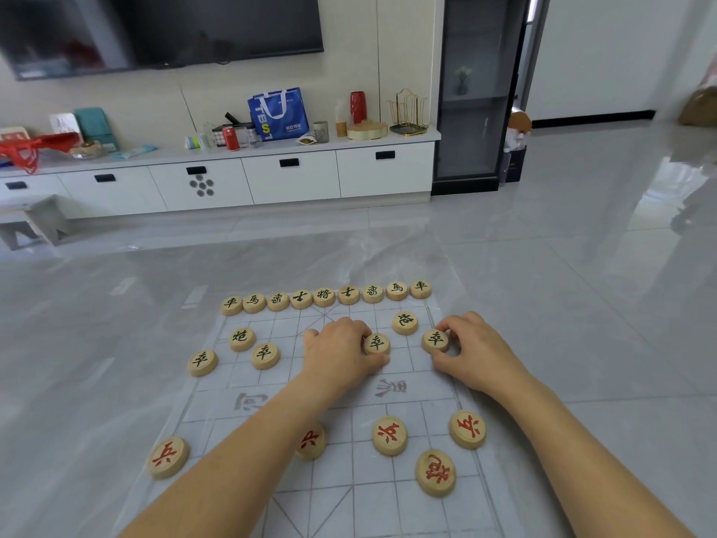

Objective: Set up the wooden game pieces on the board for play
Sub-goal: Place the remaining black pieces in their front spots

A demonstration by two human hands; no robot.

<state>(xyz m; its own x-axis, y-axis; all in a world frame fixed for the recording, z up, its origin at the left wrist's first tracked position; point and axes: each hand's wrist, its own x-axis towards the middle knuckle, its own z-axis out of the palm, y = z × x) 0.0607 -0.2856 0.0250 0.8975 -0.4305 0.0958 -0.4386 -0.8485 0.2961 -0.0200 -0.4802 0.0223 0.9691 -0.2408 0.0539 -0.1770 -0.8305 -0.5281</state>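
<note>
We have the far row of 9 set, our left hand pinching the inner soldier, our right hand the edge soldier; the red pieces seem only partly placed.

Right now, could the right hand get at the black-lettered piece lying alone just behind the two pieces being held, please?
Probably yes, though not freely: the right hand is pinching a soldier piece. The lone piece sits just beyond it, untouched, with only bare board nearby.

Arms outstretched — left hand pinches inner piece, right hand outer piece.
</note>
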